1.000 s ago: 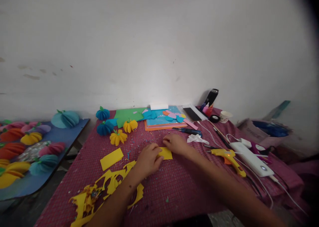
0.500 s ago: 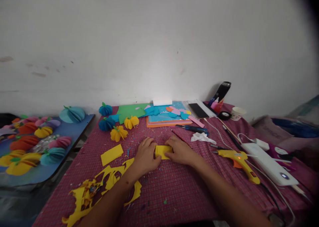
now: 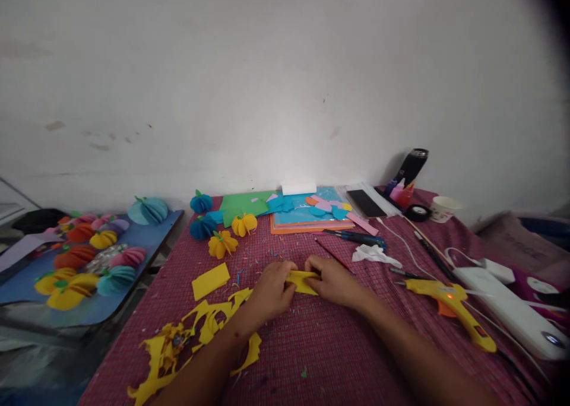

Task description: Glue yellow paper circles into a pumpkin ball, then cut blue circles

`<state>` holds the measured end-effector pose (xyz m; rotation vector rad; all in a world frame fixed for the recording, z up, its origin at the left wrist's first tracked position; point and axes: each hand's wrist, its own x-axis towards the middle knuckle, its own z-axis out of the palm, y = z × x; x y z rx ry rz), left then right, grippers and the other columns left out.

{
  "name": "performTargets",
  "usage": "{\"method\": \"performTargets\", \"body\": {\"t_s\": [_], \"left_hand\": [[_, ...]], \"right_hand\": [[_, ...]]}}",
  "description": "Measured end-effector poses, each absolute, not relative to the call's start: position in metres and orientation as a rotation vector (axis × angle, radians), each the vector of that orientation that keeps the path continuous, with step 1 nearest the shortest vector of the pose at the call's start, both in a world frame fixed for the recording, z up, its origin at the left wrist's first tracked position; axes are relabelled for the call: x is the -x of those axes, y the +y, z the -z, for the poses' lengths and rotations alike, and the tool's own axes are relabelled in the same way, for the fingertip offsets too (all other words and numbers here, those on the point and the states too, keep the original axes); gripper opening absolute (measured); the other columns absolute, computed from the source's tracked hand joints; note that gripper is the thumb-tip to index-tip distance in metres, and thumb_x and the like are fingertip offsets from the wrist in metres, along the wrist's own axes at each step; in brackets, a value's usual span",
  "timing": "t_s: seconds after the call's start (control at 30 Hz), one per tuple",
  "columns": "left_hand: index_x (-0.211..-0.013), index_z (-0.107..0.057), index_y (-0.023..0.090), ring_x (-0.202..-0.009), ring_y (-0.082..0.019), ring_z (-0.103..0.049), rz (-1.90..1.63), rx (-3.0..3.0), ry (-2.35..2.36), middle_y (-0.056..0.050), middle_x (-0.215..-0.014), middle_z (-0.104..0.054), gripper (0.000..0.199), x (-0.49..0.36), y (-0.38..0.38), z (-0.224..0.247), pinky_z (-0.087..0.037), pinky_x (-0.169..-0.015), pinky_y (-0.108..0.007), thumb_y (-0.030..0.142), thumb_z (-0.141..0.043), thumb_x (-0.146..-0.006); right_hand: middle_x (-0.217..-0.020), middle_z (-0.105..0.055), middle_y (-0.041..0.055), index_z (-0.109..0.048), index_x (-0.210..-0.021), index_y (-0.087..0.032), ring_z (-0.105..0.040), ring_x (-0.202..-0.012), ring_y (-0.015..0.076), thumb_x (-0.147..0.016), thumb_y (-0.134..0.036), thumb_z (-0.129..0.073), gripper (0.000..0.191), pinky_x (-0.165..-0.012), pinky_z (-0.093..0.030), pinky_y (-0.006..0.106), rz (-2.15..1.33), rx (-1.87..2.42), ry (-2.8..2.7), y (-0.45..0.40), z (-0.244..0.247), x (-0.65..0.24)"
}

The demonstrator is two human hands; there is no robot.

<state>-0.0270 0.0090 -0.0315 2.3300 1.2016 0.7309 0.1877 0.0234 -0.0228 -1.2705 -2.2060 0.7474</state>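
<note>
A small yellow paper piece [image 3: 302, 282] is held between my two hands above the red checked cloth. My left hand [image 3: 274, 290] pinches its left end, and my right hand [image 3: 332, 280] pinches its right end. Another yellow rectangle [image 3: 211, 281] lies flat to the left. Yellow cut-out scraps [image 3: 209, 326] are spread beside and partly behind my left forearm. Two yellow paper pumpkins [image 3: 222, 244] and two blue ones [image 3: 202, 227] stand farther back on the left.
To the right lie a yellow glue gun [image 3: 454, 305], a white power strip [image 3: 512, 311], cables and a crumpled tissue [image 3: 374, 254]. Behind are scissors [image 3: 356, 238], a pencil [image 3: 332, 254], a phone [image 3: 366, 203] and coloured sheets [image 3: 247, 204]. A blue side table [image 3: 154, 240] holds paper pumpkins.
My fingers have closed around the ends of the yellow piece, where they were flatter around it before. The view has shifted left, so the scene appears farther right.
</note>
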Motion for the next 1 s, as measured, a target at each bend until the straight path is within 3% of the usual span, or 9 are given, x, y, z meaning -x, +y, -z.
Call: {"method": "performTargets", "body": {"t_s": [0.27,0.43,0.63,0.8,1.0], "left_hand": [[-0.136,-0.046,0.022,-0.121,-0.025,-0.058,-0.916,-2.326,1.198,-0.010,-0.134,-0.061,0.052,0.030,0.014,0.043,-0.046,-0.103,-0.043,0.013,-0.057,-0.086],[-0.134,-0.050,0.022,-0.106,-0.024,-0.064,-0.922,-2.279,1.283,-0.009,-0.121,-0.067,0.050,0.031,0.017,0.041,-0.051,-0.096,-0.043,0.013,-0.060,-0.086],[-0.127,-0.056,0.022,-0.107,-0.024,-0.064,-0.898,-2.319,1.283,-0.009,-0.120,-0.067,0.041,0.033,0.018,0.036,-0.050,-0.095,-0.042,0.015,-0.062,-0.087],[-0.118,-0.060,0.021,-0.097,-0.021,-0.064,-0.882,-2.293,1.279,-0.007,-0.108,-0.068,0.033,0.032,0.016,0.030,-0.052,-0.086,-0.036,0.012,-0.060,-0.086],[-0.117,-0.061,0.022,-0.103,-0.021,-0.063,-0.882,-2.276,1.158,-0.007,-0.112,-0.067,0.028,0.027,0.014,0.035,-0.050,-0.091,-0.036,0.013,-0.056,-0.091]], "right_hand": [[-0.075,-0.055,-0.0025,-0.049,-0.075,-0.021,-0.048,-0.068,0.0130,-0.082,-0.012,-0.056,0.013,-0.060,-0.031,0.025,-0.618,1.180,-2.144,0.018,0.021,-0.184],[-0.082,-0.059,-0.0011,-0.056,-0.084,-0.021,-0.052,-0.073,0.0141,-0.080,-0.016,-0.063,0.010,-0.064,-0.034,0.025,-0.585,1.182,-2.221,0.017,0.010,-0.189],[-0.090,-0.064,0.0018,-0.062,-0.094,-0.020,-0.056,-0.078,0.0162,-0.078,-0.019,-0.069,0.018,-0.068,-0.038,0.027,-0.576,1.270,-2.280,0.021,0.003,-0.201],[-0.089,-0.064,0.0016,-0.063,-0.092,-0.020,-0.056,-0.080,0.0166,-0.080,-0.016,-0.066,0.013,-0.070,-0.039,0.027,-0.650,1.219,-2.244,0.019,0.006,-0.195],[-0.086,-0.064,0.0004,-0.064,-0.088,-0.020,-0.056,-0.077,0.0155,-0.083,-0.016,-0.064,0.007,-0.068,-0.039,0.027,-0.685,1.218,-2.173,0.018,0.008,-0.187]]}}
